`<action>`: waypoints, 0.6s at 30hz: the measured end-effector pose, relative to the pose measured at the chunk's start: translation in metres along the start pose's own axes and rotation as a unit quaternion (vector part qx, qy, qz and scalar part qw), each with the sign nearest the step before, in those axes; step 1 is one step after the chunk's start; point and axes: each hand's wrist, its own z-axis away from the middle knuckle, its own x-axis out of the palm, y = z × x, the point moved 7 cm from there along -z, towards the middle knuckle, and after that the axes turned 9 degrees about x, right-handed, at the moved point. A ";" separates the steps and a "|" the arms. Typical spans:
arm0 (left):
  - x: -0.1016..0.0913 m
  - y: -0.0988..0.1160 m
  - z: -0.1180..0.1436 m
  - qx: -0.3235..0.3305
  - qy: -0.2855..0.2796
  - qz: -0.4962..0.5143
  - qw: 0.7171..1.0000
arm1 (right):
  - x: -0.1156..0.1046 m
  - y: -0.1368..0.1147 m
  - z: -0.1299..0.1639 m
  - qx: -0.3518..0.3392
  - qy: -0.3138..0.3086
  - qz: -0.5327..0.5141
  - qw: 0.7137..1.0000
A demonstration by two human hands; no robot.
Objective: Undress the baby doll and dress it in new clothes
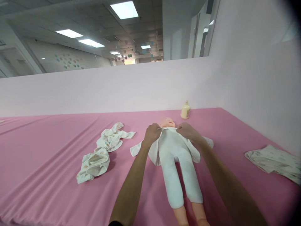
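A baby doll (175, 144) with a white cloth body lies on its back, its head away from me and its bare feet toward me. It wears a white baby shirt (154, 153) whose front hangs apart, with the sleeves spread to both sides. My left hand (152, 133) is closed on the shirt's edge at the left of the doll's neck. At the right of the neck, my right hand (187, 130) pinches the opposite edge. Both sets of fingertips are partly hidden. The doll's head (167, 122) shows just beyond my hands.
Crumpled patterned baby clothes (103, 153) lie to the left on the pink sheet (58, 163). A cream pump bottle (185, 111) stands near the back wall. At the far right is a folded patterned cloth (275, 161). White walls border the back and right.
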 end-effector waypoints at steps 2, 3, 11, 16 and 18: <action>-0.001 0.008 0.002 0.021 -0.008 0.025 0.999 | -0.001 0.001 0.003 0.005 -0.024 -0.031 0.999; -0.002 0.011 0.003 0.029 -0.013 0.034 0.999 | -0.001 0.001 0.005 0.004 -0.039 -0.047 0.998; 0.010 0.032 0.000 0.082 0.024 -0.005 0.996 | 0.006 -0.010 0.009 -0.022 -0.092 -0.152 0.984; 0.024 0.036 -0.004 0.099 0.060 -0.038 0.993 | 0.008 -0.015 0.009 -0.040 -0.070 -0.167 0.983; 0.027 0.035 -0.004 0.093 0.062 -0.046 0.993 | 0.009 -0.016 0.008 -0.054 -0.060 -0.156 0.985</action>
